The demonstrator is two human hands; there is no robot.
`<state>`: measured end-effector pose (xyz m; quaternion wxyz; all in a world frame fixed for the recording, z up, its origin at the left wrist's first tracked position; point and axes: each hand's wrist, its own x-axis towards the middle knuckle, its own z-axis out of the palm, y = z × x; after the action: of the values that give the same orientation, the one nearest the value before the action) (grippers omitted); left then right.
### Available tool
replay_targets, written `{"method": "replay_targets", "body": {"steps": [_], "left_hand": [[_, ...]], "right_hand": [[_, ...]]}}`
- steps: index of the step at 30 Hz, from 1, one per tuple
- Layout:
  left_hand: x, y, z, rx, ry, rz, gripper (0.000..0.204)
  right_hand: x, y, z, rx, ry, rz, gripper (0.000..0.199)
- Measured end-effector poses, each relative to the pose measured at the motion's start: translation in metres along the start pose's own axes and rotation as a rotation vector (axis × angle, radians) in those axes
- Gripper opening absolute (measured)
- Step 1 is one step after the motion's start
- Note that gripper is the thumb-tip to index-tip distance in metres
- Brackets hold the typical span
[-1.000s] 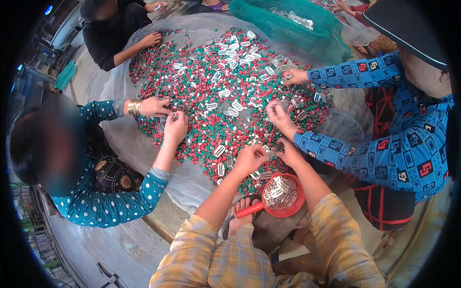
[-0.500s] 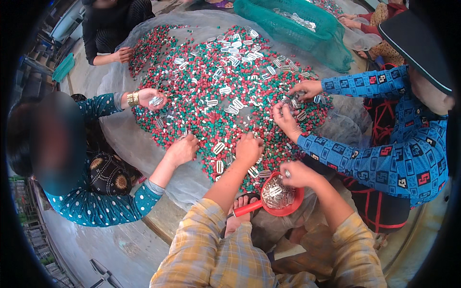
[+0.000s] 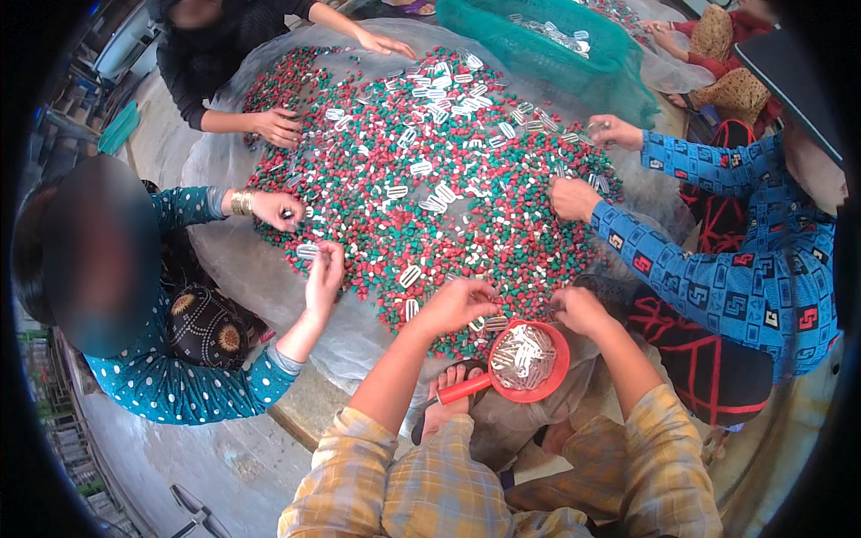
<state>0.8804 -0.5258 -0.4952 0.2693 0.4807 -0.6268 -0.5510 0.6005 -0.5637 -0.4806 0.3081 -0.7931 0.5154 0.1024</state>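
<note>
A wide heap of small red, green and white pebble-like chips [image 3: 502, 215] lies before me, with flat slotted metal buckles [image 3: 410, 275] scattered over it. My left hand [image 3: 456, 307] hovers at the heap's near edge, fingers curved and apart, close to a few buckles. To its right, my right hand [image 3: 578, 311] has its fingers drawn together against the chips; whatever they may hold is hidden. Between my forearms sits a round red pan [image 3: 563, 375] with a handle pointing left. Many slotted buckles [image 3: 523, 357] fill it.
At left, a person in a dotted teal sleeve [image 3: 260, 381] holds a buckle [image 3: 308, 251]. Across on the right, a blue-patterned sleeve [image 3: 708, 269] reaches in. Someone in black [image 3: 242, 81] works at the far left. A green net-covered basket [image 3: 574, 81] stands behind the heap.
My right hand has left the pan for the heap's edge. My left hand has drawn back toward me. The co-workers' hands have shifted, and the person in black now stretches an arm over the far edge.
</note>
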Motion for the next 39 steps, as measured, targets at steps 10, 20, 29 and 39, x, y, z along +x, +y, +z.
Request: {"method": "replay_targets", "body": {"steps": [10,20,29,39], "left_hand": [[0.021,-0.036,0.017,0.718,0.230,0.034,0.031],[-0.024,0.017,0.009,-0.454,-0.004,-0.197,0.025],[-0.008,-0.017,-0.004,0.694,0.415,0.049,0.031],[-0.017,-0.044,-0.043,-0.381,0.605,-0.137,0.014]], "right_hand": [[0.001,0.023,0.051,-0.120,-0.013,0.057,0.025],[-0.001,0.016,0.051,-0.133,0.053,0.035,0.025],[-0.002,0.007,0.032,-0.162,-0.003,0.069,0.022],[0.024,-0.026,0.002,1.022,0.099,0.134,0.007]]}}
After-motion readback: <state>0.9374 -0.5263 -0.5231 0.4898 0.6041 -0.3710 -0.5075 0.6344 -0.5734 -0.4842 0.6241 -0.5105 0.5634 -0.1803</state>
